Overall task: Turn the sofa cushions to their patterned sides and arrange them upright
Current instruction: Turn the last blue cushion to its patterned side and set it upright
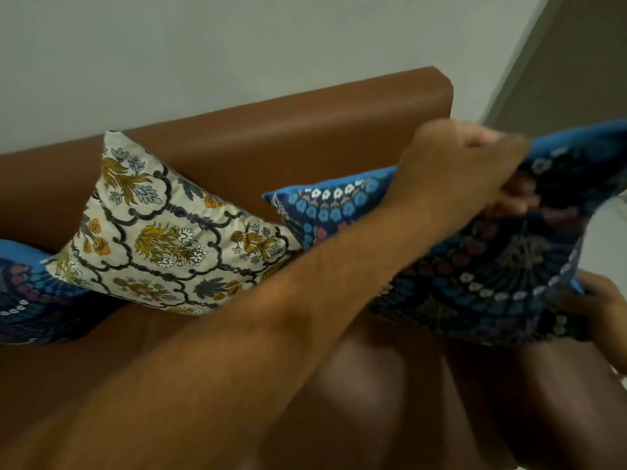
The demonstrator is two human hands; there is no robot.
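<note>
Both hands are on the dark blue floral cushion [492,266] at the right end of the brown leather sofa [305,130]. The left hand [464,164], reaching across from the lower left, is clenched on the cushion's top edge, and the right hand [597,307] pinches its lower right corner. The cushion is held off the seat, its patterned face toward the camera, its plain blue backing showing along the top. To its left, the cream cushion with yellow flowers [169,232] leans tilted against the backrest, pattern out. Between the two, part of another blue floral cushion [332,205] stands behind the forearm, and a fourth blue patterned cushion [27,293] lies at the far left, only partly in view. The task seems well along: every visible cushion shows its pattern, and what probably remains is setting the held one down upright and straightening the leaning ones.
</note>
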